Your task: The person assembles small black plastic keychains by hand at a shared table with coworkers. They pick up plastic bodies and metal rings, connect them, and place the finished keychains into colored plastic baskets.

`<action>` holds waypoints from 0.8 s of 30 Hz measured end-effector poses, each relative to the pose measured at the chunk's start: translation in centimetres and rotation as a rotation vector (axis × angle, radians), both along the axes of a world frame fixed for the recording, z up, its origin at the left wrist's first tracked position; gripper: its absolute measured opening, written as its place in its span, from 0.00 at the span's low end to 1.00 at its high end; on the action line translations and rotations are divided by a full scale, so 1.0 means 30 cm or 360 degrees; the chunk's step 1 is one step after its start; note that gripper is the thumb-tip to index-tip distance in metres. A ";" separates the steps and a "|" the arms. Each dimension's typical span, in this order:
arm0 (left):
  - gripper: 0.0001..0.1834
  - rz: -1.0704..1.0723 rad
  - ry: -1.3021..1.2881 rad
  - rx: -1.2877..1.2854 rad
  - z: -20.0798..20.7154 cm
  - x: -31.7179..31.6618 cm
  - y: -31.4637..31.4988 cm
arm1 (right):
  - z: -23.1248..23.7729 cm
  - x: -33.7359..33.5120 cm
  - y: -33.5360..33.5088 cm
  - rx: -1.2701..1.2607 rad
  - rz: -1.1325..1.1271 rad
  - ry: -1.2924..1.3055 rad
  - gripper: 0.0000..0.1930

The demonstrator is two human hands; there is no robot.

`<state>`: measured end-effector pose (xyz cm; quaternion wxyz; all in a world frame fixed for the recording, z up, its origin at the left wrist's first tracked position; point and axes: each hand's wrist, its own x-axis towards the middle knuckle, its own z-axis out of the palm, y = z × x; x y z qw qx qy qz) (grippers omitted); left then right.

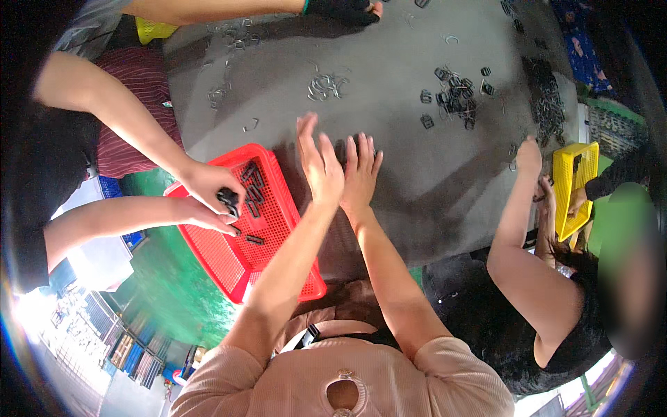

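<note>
Side by side over the grey table (410,201), both my hands reach forward with fingers stretched out. My left hand (323,163) is turned on its edge, thumb side up, and nothing shows in it. My right hand (360,170) lies palm down, fingers apart. Something dark shows between the two hands; I cannot tell whether it is a part or shadow. Beyond my fingertips is a loose pile of silvery wire rings (326,87). Farther right sits a cluster of black buckles (455,97) mixed with metal pieces.
A red plastic basket (310,267) with several black pieces stands left of my forearms; a co-worker's hands (212,194) hold black pieces over it. Another gloved hand (347,10) is at the far edge. On the right, co-workers' hands are near a yellow basket (587,167) and a dark heap (545,101).
</note>
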<state>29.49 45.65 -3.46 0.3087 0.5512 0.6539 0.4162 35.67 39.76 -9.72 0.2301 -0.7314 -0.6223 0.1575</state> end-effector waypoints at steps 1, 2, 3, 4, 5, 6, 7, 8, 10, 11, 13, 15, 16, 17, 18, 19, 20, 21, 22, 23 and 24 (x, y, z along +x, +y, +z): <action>0.18 -0.0043 0.0014 0.0062 0.016 -0.017 -0.023 | -0.001 -0.016 0.061 0.0036 0.0001 0.0016 0.32; 0.18 -0.0088 0.0026 0.0118 0.033 -0.028 -0.044 | 0.001 -0.030 0.122 0.0067 0.0000 0.0030 0.32; 0.18 -0.0136 0.0039 0.0174 0.045 -0.040 -0.056 | 0.004 -0.043 0.184 0.0097 -0.0004 0.0044 0.32; 0.18 -0.0147 0.0039 0.0175 0.056 -0.048 -0.057 | 0.002 -0.049 0.244 0.0122 -0.0033 0.0068 0.32; 0.17 -0.0155 0.0040 0.0179 0.080 -0.055 -0.050 | 0.007 -0.054 0.306 0.0152 -0.0059 0.0093 0.32; 0.17 -0.0167 0.0041 0.0184 0.100 -0.062 -0.039 | 0.014 -0.061 0.360 0.0181 -0.0088 0.0119 0.32; 0.18 -0.0156 -0.0010 0.0193 0.111 -0.071 -0.024 | 0.021 -0.069 0.408 0.0183 -0.0099 0.0105 0.32; 0.18 -0.0123 -0.0042 0.0193 0.111 -0.083 -0.014 | 0.030 -0.072 0.455 0.0191 -0.0122 0.0075 0.33; 0.18 -0.0089 -0.0106 0.0209 0.116 -0.092 0.006 | 0.018 -0.068 0.533 0.0235 -0.0069 0.0054 0.33; 0.18 -0.0071 -0.0127 0.0225 0.118 -0.091 0.014 | 0.012 -0.073 0.553 0.0268 0.0085 0.0147 0.33; 0.19 -0.0036 -0.0201 0.0247 0.110 -0.074 0.025 | 0.009 -0.071 0.586 0.0321 0.0401 0.0342 0.33; 0.18 0.0020 -0.0141 0.0285 0.075 -0.048 0.038 | 0.013 0.004 0.602 0.0359 0.0205 0.0241 0.31; 0.18 0.0026 -0.0173 0.0238 0.061 -0.036 0.039 | 0.023 0.069 0.614 0.0381 0.0005 0.0155 0.31; 0.18 0.0034 -0.0201 0.0191 0.044 -0.023 0.041 | 0.028 0.136 0.626 0.0403 -0.0193 0.0073 0.31; 0.18 -0.0022 -0.0125 0.0142 0.032 -0.006 0.045 | 0.027 0.213 0.642 0.0355 -0.0406 -0.0044 0.31; 0.20 -0.0105 -0.0035 0.0102 0.002 0.004 0.049 | 0.021 0.291 0.668 0.0307 -0.0613 -0.0156 0.31; 0.21 -0.0189 0.0164 0.0063 -0.029 0.032 0.050 | -0.013 0.387 0.693 0.0296 -0.0694 -0.0246 0.31; 0.22 -0.0275 0.0362 0.0026 -0.056 0.065 0.051 | -0.048 0.473 0.722 0.0284 -0.0778 -0.0336 0.31; 0.25 -0.0381 0.0518 -0.0105 -0.078 0.096 0.048 | -0.063 0.537 0.754 0.0210 -0.0720 -0.0338 0.32; 0.26 -0.0464 0.0603 -0.0132 -0.107 0.103 0.044 | -0.065 0.581 0.778 0.0135 -0.0660 -0.0337 0.32; 0.26 -0.0546 0.0689 -0.0158 -0.139 0.109 0.039 | -0.072 0.609 0.797 0.0061 -0.0601 -0.0337 0.32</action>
